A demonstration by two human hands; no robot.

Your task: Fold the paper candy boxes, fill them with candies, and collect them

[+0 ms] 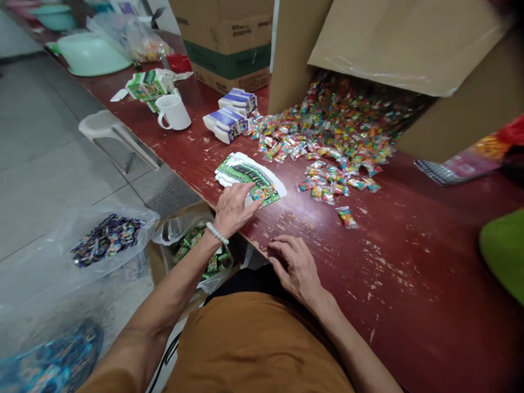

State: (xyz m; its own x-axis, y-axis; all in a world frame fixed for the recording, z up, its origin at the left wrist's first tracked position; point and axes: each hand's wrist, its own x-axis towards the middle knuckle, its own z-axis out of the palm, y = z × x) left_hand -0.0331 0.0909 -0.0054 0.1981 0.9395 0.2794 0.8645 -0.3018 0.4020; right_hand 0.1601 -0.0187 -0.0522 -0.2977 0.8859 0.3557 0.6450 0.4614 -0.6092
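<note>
My left hand (235,210), with a white beaded bracelet (217,233) at its wrist, rests on the near edge of a fanned stack of flat green-and-white cartons (249,176). Its thumb and index finger are spread apart on top of the cartons; the other fingers are partly hidden. At the table's front edge lies my right hand (297,267), fingers loosely curled and apart, holding nothing visible. A single clear wrapped candy packet (347,217) lies farther up and right, apart from a spread of colourful candy packets (323,177).
A large tipped cardboard box (401,46) spills candies onto the red table (401,305). Purple boxes (227,124), a white mug (174,112) and green cartons (147,84) stand left. Below are bags of green packets (210,262) and dark packets (110,237), near a stool (102,125).
</note>
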